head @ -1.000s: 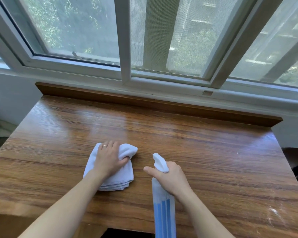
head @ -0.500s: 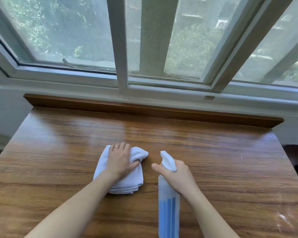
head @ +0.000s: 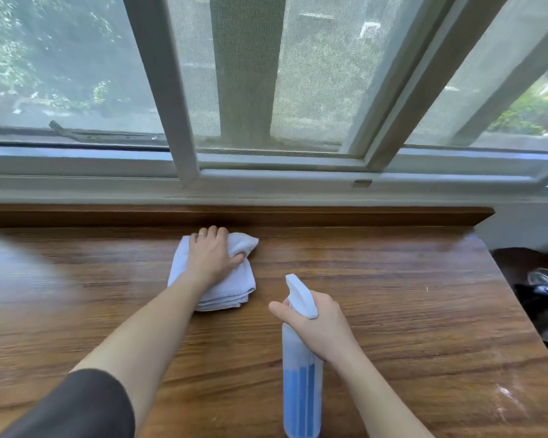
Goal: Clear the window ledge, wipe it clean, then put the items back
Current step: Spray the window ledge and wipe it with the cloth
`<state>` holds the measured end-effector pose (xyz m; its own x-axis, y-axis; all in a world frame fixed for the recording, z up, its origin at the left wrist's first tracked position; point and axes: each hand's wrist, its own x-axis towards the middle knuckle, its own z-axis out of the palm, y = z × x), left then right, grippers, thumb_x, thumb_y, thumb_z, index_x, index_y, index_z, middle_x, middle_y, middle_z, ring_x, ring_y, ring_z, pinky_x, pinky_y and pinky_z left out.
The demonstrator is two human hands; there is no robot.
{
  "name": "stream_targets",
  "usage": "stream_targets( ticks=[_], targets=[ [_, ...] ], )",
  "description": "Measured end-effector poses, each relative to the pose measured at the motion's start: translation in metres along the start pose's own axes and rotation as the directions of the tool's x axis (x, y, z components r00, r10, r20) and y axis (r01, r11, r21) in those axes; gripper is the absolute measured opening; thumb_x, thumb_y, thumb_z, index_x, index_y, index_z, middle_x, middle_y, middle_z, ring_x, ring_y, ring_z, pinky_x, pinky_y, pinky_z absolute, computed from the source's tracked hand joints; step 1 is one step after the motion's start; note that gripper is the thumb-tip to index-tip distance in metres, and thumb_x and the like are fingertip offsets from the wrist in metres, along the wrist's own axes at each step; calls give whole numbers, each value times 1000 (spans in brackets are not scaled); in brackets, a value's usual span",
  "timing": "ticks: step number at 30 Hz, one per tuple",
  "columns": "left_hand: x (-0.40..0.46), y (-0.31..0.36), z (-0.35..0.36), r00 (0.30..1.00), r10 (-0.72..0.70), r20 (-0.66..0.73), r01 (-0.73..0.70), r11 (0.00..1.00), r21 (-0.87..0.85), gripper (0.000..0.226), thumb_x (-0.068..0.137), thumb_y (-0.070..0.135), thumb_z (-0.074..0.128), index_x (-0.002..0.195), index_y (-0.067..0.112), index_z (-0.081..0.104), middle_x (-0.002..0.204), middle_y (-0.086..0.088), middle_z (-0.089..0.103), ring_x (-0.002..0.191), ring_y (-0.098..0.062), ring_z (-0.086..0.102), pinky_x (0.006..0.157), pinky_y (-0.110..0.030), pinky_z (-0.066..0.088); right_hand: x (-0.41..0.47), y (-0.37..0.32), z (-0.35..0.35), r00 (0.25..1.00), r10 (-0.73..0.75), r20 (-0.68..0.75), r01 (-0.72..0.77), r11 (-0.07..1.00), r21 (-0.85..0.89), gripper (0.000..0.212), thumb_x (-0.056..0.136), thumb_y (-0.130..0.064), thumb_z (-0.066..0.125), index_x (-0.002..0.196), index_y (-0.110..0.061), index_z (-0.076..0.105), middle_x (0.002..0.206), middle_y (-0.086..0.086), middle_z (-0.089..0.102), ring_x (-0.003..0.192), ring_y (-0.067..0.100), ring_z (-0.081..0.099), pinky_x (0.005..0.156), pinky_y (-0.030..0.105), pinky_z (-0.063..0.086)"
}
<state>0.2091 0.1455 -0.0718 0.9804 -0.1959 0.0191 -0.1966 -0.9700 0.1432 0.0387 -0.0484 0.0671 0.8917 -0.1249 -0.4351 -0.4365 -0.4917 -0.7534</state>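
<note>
While the folded white cloth is pressed flat on the brown wooden ledge near its raised back edge by the left hand | the clear spray bottle of blue liquid is held in the closed grip of the right hand | white window frame is seen behind.

One folded white cloth and one blue-filled spray bottle sit above one wooden table, with two hands, left and right, at work.
</note>
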Motion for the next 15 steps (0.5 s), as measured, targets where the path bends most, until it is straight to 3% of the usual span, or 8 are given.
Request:
stream_targets(
  ticks=[7, 15],
  targets=[
    [12, 7, -5, 999, -34, 29, 34, 999, -2, 62, 78, 60, 62, 111, 9, 58, 108, -12, 60, 102, -35, 53, 91, -46, 39, -1, 2, -8, 1000, 4, -18, -4, 1000, 13, 36, 80, -56, 72, 76, -20, 65, 73, -4, 66, 65, 3, 57, 64, 24, 44],
    [-49, 12, 1, 998, 69, -12, -70, 996, -55, 61, 62, 64, 45, 88, 12, 59, 83, -8, 59, 77, -33, 56, 73, -41, 43, -3, 0, -6, 999, -2, -39, 3, 1000, 30, 37, 79, -54, 73, 76, -18, 66, 63, -10, 60, 61, 3, 55, 63, 26, 43]
  ],
)
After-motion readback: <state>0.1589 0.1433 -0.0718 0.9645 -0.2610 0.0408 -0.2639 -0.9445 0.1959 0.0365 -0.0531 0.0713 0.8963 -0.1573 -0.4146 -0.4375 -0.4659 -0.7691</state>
